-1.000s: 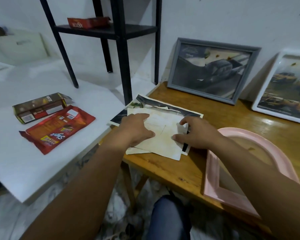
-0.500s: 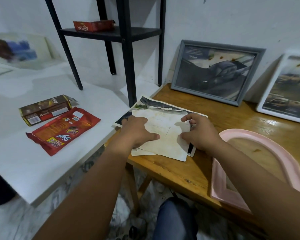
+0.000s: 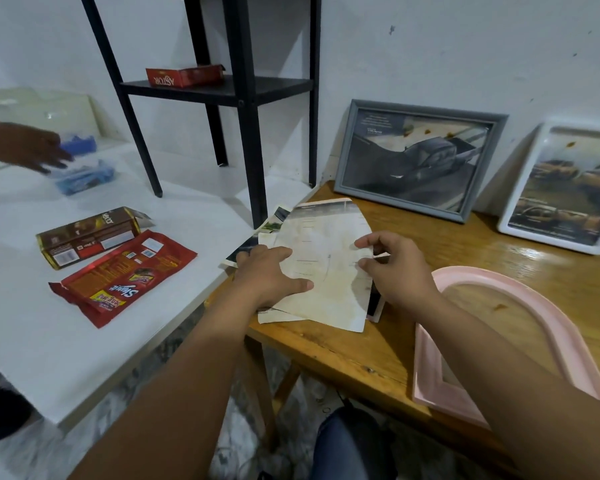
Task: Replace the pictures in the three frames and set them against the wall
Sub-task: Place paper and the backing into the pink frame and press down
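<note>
1. Nearest me, the pink frame (image 3: 492,344) lay flat and empty on the wooden table (image 3: 343,355), the bare tabletop showing through its arched opening, so by my reckoning one frame of three was left to fill.
2. Just beyond it, the left hand (image 3: 271,277) pressed flat, fingers spread, on the arched picture (image 3: 326,268), which lay face down atop a loose pile of pictures (image 3: 257,244).
3. The right hand (image 3: 392,268) pinched that sheet's right edge between thumb and curled fingers, seemingly lifting it.
4. Farthest, the grey frame (image 3: 420,164) and the white frame (image 3: 568,188) each held a picture and leaned on the wall (image 3: 465,46); those two looked done.
</note>
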